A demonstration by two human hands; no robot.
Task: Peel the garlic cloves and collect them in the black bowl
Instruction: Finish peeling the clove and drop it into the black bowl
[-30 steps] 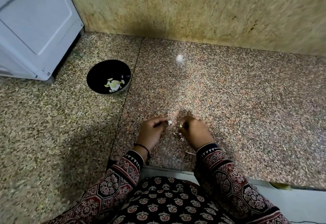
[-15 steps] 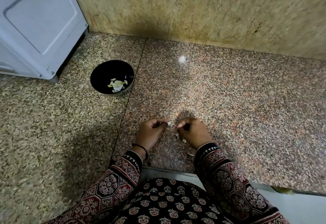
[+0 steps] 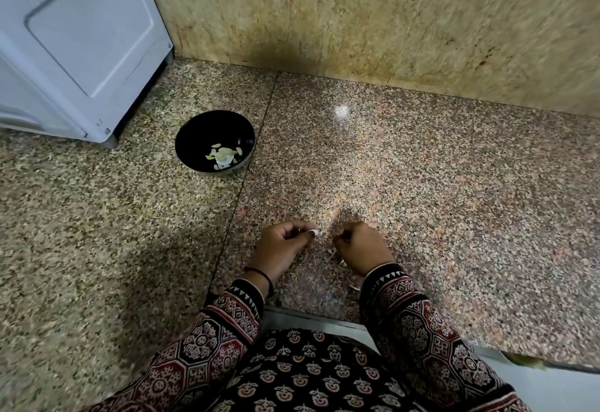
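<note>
My left hand (image 3: pixel 284 243) pinches a small white garlic clove (image 3: pixel 314 232) between thumb and fingertips, just above the granite counter. My right hand (image 3: pixel 362 247) is curled a short gap to its right; what its fingers hold is hidden. Bits of garlic skin (image 3: pixel 332 252) lie on the counter under and beside the right hand, and another scrap of skin (image 3: pixel 354 287) lies near the right cuff. The black bowl (image 3: pixel 194 139) stands far to the upper left of my hands, with several pale peeled cloves (image 3: pixel 223 156) at its bottom.
A white appliance (image 3: pixel 78 45) stands at the back left, close to the bowl. A stone wall (image 3: pixel 357 22) rises behind the counter. The counter's front edge (image 3: pixel 311 314) runs just below my wrists. My patterned sleeves and lap fill the foreground.
My hands have drawn slightly apart, the left keeping the clove at its fingertips. The view has shifted a little; the bowl has not moved.
</note>
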